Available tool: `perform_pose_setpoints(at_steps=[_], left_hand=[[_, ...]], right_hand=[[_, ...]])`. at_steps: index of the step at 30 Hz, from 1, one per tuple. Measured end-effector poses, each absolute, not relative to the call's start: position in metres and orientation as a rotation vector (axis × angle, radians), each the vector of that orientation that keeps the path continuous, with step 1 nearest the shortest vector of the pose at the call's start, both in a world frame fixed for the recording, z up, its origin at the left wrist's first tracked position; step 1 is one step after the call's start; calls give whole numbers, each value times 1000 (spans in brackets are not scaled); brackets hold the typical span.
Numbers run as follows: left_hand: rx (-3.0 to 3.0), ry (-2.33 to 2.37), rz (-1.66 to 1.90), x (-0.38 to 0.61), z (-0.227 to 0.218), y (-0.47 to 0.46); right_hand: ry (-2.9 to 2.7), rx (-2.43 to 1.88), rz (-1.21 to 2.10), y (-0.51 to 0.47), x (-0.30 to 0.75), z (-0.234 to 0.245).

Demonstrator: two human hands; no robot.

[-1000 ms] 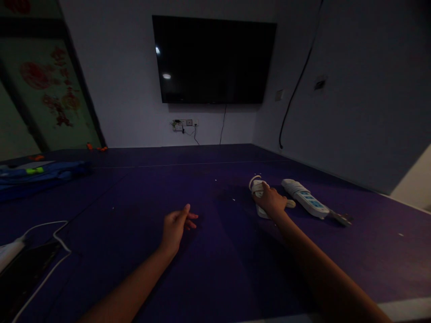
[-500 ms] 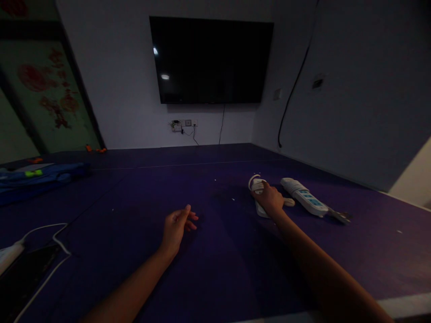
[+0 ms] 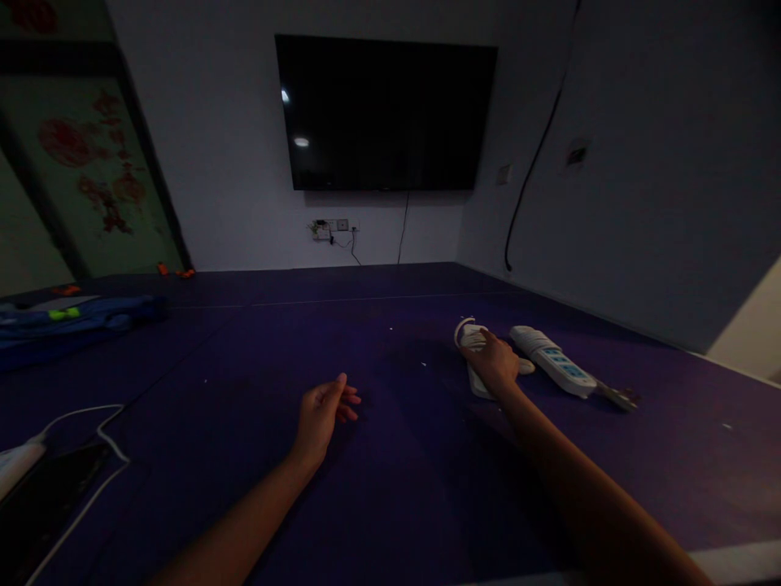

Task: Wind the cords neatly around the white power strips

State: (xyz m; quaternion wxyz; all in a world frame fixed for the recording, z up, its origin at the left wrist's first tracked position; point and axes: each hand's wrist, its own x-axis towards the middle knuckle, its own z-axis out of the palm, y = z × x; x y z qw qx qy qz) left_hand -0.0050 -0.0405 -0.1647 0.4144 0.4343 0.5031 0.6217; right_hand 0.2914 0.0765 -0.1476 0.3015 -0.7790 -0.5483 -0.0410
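Observation:
My right hand [image 3: 495,364] grips a white power strip [image 3: 479,385] with its cord wound round it, lying on the purple surface. A loop of the white cord [image 3: 462,332] sticks up beyond the fingers, and the hand covers most of the strip's top. Just right of it lies a second white power strip [image 3: 567,369] with blue socket faces and a cord wrapped round its far end. Off to the left, my left hand [image 3: 320,413] hovers near the surface, fingers loosely bent and apart, holding nothing.
A narrow metallic tool [image 3: 617,397], too dark to name, touches the second strip's near end. At left are a black tablet-like device [image 3: 52,496], a white cable [image 3: 110,439] and blue cloth [image 3: 91,317]. A television [image 3: 387,114] hangs on the wall.
The right hand and the power strip under it show hardly any shift, apart from a slight movement of the whole view. The left hand keeps its pose.

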Motion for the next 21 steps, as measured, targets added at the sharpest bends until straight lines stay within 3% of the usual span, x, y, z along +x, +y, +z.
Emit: perform_pose_setpoints(at_steps=[16,21], left_hand=[[1084,1238,1542,-4,-164,-41],[1096,1241,1546,-4,-163,-42]], right_hand=[[-1136,-1738,-384,61,295,-116],[-997,-1547,-259,51,282,-100]])
